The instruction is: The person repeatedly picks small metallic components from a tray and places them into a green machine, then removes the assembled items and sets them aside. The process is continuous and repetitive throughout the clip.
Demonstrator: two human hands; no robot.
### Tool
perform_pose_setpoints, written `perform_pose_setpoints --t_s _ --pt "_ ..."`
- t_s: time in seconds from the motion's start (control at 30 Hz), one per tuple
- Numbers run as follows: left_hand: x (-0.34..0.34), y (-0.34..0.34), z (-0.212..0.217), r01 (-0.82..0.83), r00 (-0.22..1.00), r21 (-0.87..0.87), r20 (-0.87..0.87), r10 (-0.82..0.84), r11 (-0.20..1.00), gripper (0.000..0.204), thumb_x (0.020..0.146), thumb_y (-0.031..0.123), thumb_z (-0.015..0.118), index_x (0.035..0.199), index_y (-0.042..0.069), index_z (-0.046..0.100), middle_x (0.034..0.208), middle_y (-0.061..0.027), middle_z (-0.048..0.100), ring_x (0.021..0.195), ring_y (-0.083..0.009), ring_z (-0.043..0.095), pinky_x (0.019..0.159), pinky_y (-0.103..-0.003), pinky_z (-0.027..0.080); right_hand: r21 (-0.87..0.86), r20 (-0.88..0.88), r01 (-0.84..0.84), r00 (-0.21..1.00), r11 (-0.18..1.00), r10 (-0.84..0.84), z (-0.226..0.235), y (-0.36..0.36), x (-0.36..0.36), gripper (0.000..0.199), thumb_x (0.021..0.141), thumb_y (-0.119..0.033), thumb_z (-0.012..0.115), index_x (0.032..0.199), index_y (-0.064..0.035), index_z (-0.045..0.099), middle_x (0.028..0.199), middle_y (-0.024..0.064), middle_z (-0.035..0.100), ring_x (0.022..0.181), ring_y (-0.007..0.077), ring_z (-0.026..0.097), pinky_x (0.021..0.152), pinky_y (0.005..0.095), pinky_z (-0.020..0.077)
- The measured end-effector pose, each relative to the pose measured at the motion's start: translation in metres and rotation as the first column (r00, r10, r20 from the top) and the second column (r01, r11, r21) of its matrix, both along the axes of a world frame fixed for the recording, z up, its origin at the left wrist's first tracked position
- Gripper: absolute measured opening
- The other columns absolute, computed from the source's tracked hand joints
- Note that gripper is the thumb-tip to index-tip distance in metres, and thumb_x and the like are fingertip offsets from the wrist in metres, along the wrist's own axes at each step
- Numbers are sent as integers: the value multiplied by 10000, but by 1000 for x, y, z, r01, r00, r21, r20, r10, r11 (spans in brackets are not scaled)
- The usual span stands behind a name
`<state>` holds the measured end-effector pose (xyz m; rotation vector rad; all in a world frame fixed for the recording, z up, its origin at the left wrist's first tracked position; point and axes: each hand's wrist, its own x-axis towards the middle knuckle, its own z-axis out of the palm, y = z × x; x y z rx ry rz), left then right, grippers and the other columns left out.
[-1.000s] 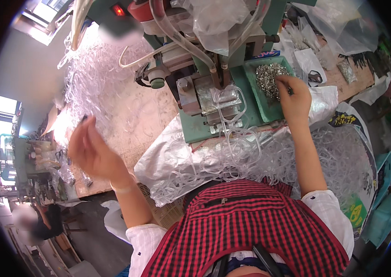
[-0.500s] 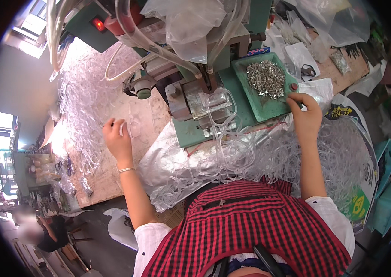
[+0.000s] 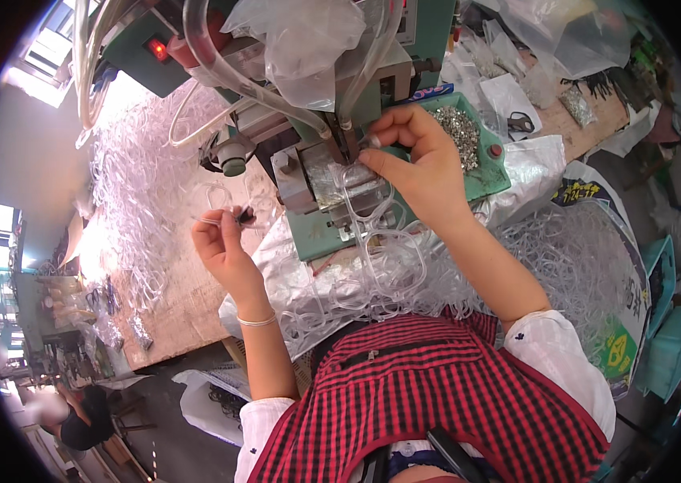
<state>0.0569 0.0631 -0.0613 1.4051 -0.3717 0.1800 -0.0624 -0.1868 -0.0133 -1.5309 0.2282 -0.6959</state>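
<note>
My left hand [image 3: 230, 259] is at the left of the bench press, fingers pinched on a thin clear plastic loop [image 3: 216, 196]. A small dark spot shows beside its fingertips; I cannot tell what it is. My right hand [image 3: 429, 171] is at the press head [image 3: 345, 145], thumb and forefinger closed beside the metal tooling. Whatever lies between those fingers is too small to name. More clear plastic loops [image 3: 395, 256] hang over the front of the green machine base [image 3: 308, 235]. Behind my right hand, a green tray [image 3: 491, 173] holds small shiny metal pieces [image 3: 459, 133].
A large heap of clear loops [image 3: 143, 173] covers the bench's left side. Another pile [image 3: 553, 262] lies in a sack at the right. Clear hoses [image 3: 211, 48] hang around the press. Scissors [image 3: 520, 122] lie at the back right. A person [image 3: 87, 414] is at the far left.
My right hand has moved left from the tray's near edge to the press head. My left hand now pinches a clear loop. The whole view has shifted slightly.
</note>
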Motion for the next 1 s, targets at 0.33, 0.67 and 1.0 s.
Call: perform_pose_setpoints --t_s 0.33,0.67,1.0 --pt "-10 -47 114 215 851 -219 521 -72 952 121 1007 -33 559 1122 -4 536 1024 -150 656 957 -247 685 814 -378 586 178 64 -46 997 983 35 21 28 -5 433 884 72 693 1291 45 548 1171 93 699 1088 131 654 955 286 514" --pt "-48 -74 67 26 251 429 871 -422 903 239 712 11 765 906 57 634 1045 -87 748 782 -230 651 779 -384 623 -870 16 299 811 391 -585 -77 -87 -38 209 733 -148 806 929 -98 754 1141 158 688 1238 369 598 986 483 500" --pt "-50 -68 51 20 269 447 859 -435 894 221 717 29 757 900 59 637 1115 -97 730 844 -268 679 832 -426 631 -908 -33 234 787 348 -616 -70 -69 -6 181 769 -174 785 914 -78 733 1276 127 668 1319 330 555 922 526 510"
